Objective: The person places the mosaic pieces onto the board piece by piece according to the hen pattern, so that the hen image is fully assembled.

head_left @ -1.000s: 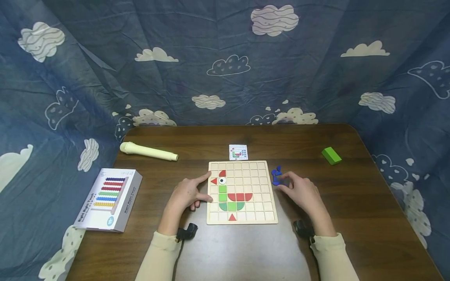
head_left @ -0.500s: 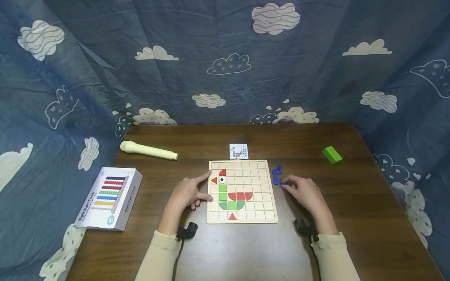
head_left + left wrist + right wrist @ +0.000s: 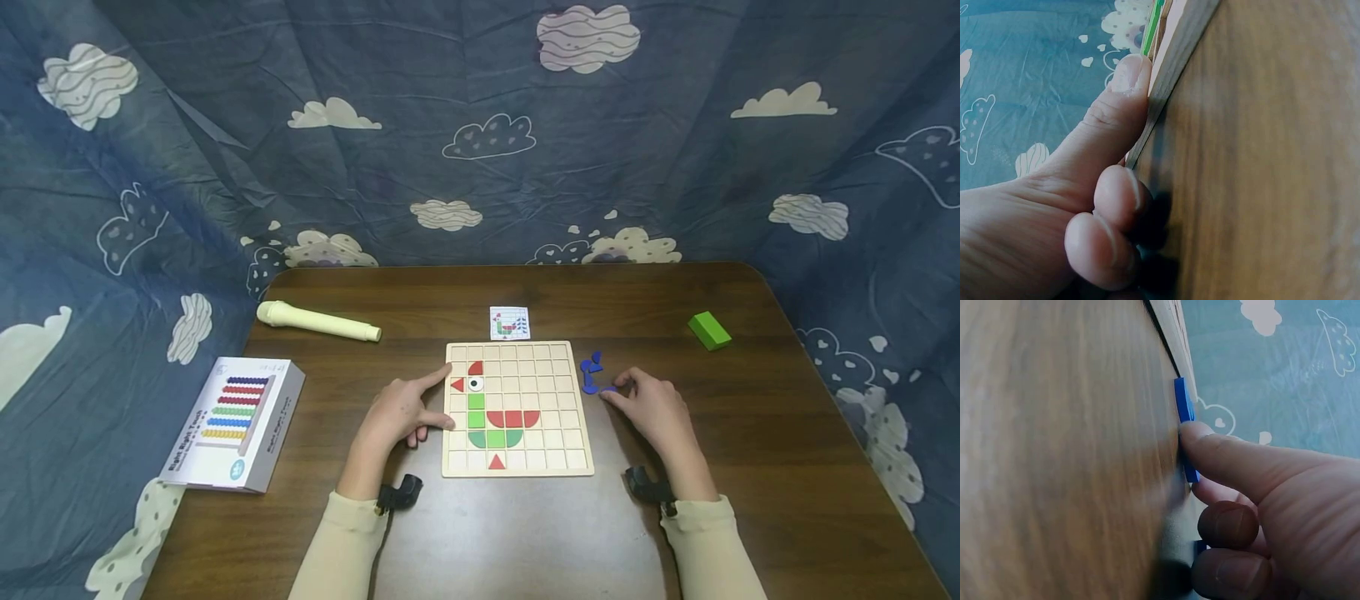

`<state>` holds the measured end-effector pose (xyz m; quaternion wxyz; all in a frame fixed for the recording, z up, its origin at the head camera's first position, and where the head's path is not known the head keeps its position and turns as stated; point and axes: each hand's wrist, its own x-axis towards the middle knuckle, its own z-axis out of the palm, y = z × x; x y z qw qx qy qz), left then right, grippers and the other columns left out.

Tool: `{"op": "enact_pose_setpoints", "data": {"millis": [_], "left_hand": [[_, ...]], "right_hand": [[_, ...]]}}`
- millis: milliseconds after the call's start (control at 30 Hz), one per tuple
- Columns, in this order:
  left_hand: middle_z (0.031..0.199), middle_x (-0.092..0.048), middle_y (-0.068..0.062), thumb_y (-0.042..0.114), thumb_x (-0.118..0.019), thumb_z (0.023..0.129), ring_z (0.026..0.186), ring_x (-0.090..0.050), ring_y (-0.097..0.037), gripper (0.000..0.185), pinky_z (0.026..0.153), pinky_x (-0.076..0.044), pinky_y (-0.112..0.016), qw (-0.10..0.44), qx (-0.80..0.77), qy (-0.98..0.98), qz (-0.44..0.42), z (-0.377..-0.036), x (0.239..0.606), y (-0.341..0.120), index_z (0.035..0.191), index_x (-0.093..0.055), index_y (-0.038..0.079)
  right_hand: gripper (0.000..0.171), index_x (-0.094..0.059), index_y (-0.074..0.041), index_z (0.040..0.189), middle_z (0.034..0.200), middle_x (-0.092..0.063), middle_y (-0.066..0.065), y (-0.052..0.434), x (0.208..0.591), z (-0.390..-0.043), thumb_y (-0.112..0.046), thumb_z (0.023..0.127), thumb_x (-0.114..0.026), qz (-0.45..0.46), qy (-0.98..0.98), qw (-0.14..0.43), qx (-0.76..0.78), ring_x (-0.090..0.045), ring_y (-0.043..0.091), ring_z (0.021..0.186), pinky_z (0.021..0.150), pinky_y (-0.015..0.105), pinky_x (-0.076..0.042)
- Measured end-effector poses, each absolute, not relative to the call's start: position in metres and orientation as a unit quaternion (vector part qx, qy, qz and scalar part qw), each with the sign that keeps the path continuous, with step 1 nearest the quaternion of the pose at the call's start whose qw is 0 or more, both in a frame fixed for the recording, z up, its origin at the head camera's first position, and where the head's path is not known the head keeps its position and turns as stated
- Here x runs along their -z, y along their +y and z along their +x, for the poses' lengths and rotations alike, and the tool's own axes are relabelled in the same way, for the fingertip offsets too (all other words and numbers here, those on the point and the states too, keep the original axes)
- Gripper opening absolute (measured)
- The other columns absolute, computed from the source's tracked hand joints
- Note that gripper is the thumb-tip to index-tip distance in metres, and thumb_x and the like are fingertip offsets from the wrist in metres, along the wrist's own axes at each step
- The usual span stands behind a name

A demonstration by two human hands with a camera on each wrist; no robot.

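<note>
The right hand (image 3: pixel 651 410) has crept closer, fingertips now pinching one of three blue pieces (image 3: pixel 591 374); the left hand (image 3: pixel 401 412), fingers spread, stays on the board's (image 3: pixel 558 450) left edge.

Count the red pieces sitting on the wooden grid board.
6 on the board: a quarter piece and triangle at upper left, three in a row mid-board, one triangle at the bottom. None seems hidden.

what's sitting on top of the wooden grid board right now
Flat pieces fill some cells of the wooden grid board: red pieces, green pieces and an eye tile. The left hand hides its left edge.
</note>
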<state>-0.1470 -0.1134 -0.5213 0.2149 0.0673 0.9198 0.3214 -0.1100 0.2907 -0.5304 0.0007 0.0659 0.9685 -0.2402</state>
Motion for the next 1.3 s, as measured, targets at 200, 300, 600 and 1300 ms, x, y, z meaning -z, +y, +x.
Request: {"op": "enact_pose_setpoints", "data": {"millis": [200, 300, 600, 1300], "left_hand": [[0.045, -0.057, -0.001, 0.047, -0.088, 0.067, 0.037, -0.058, -0.014, 0.097, 0.04, -0.049, -0.03, 0.214, -0.327, 0.918, 0.068, -0.145, 0.521, -0.114, 0.15, -0.038, 0.048], [0.045, -0.057, -0.001, 0.046, -0.088, 0.068, 0.037, -0.057, -0.014, 0.096, 0.04, -0.049, -0.03, 0.212, -0.328, 0.918, 0.069, -0.144, 0.521, -0.114, 0.15, -0.038, 0.047], [0.045, -0.057, -0.001, 0.047, -0.088, 0.067, 0.038, -0.058, -0.014, 0.096, 0.04, -0.049, -0.029, 0.212, -0.328, 0.918, 0.066, -0.145, 0.52, -0.114, 0.15, -0.038, 0.047], [0.047, -0.057, -0.002, 0.045, -0.088, 0.067, 0.038, -0.058, -0.015, 0.096, 0.041, -0.049, -0.029, 0.214, -0.322, 0.92, 0.062, -0.145, 0.518, -0.113, 0.15, -0.038, 0.048]], "right_hand": [[0.037, -0.068, -0.009, 0.105, 0.07, -0.059, 0.002, 0.291, 0.533, -0.111, -0.042, 0.088, -0.074, 0.067, 0.971, -0.001, 0.231, -0.05, 0.016, 0.058, 0.048, 0.03, -0.034], [0.037, -0.069, -0.01, 0.105, 0.068, -0.058, 0.001, 0.291, 0.534, -0.111, -0.042, 0.088, -0.074, 0.063, 0.972, -0.005, 0.225, -0.049, 0.016, 0.057, 0.047, 0.03, -0.033], [0.035, -0.069, -0.011, 0.106, 0.061, -0.053, -0.001, 0.258, 0.508, -0.11, -0.039, 0.086, -0.077, 0.018, 0.971, -0.012, 0.238, -0.045, 0.014, 0.051, 0.045, 0.028, -0.031], [0.024, -0.071, -0.026, 0.095, 0.057, -0.05, -0.009, 0.195, 0.525, -0.127, -0.047, 0.083, -0.078, -0.093, 0.967, 0.029, 0.234, -0.043, 0.01, 0.051, 0.048, 0.029, -0.033]]}}
